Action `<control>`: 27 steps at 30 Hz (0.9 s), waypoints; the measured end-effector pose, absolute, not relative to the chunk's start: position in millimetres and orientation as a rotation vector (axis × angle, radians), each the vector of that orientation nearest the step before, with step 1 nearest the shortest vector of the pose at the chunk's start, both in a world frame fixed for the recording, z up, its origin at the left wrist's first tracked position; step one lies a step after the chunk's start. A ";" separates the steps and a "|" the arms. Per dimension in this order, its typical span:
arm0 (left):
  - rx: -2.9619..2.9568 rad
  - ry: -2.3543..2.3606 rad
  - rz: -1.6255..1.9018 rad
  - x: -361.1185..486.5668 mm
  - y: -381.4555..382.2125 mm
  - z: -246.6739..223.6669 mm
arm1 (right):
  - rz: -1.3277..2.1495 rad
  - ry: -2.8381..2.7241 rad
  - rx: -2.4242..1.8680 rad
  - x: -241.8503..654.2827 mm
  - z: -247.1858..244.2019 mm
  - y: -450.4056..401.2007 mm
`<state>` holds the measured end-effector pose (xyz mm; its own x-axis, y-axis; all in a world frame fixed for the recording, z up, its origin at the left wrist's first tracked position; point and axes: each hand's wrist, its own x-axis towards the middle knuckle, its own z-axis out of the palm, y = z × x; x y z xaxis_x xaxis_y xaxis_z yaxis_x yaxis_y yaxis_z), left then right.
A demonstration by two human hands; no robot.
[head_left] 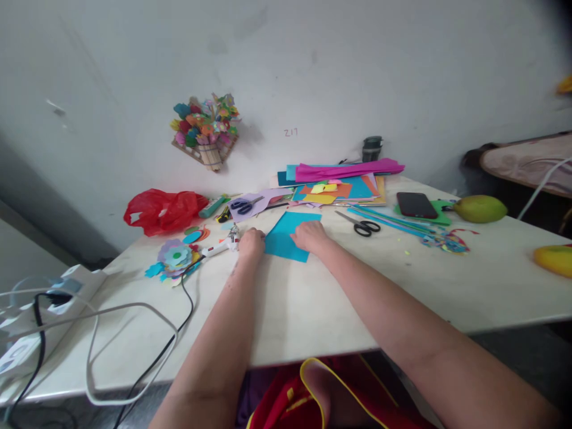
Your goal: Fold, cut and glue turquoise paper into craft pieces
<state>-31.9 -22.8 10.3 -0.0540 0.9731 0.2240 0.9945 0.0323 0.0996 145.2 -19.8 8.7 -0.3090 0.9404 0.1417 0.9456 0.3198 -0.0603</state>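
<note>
A blue sheet of paper [286, 238] lies flat on the table in front of me, partly covered by my hands. My left hand [251, 243] is closed at the sheet's left edge, its fingertips mostly hidden. Curled fingers of my right hand [309, 235] press on the right part of the same sheet. Just left of my left hand lies a white glue gun [218, 247] with a black cord. To the right of the paper rest black-handled scissors [366, 227], blades apart.
Paper flowers [174, 256] and a red plastic bag [163, 210] are at left. Coloured paper [348, 173] is stacked by the wall, with other scissors [243, 205] nearby. A phone [416, 205] and a mango [480, 209] sit at right; cables [134, 307] cross front left.
</note>
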 end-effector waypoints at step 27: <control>-1.328 -2.565 -0.667 -73.9 -37.3 30.8 | -0.145 -2.402 -1.469 138.5 -14.2 -11.2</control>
<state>-73.9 -37.3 30.8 -0.5860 0.7298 0.3521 0.8089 0.5011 0.3076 138.5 -11.2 -14.2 -0.4194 0.8488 0.3221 0.8813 0.4658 -0.0800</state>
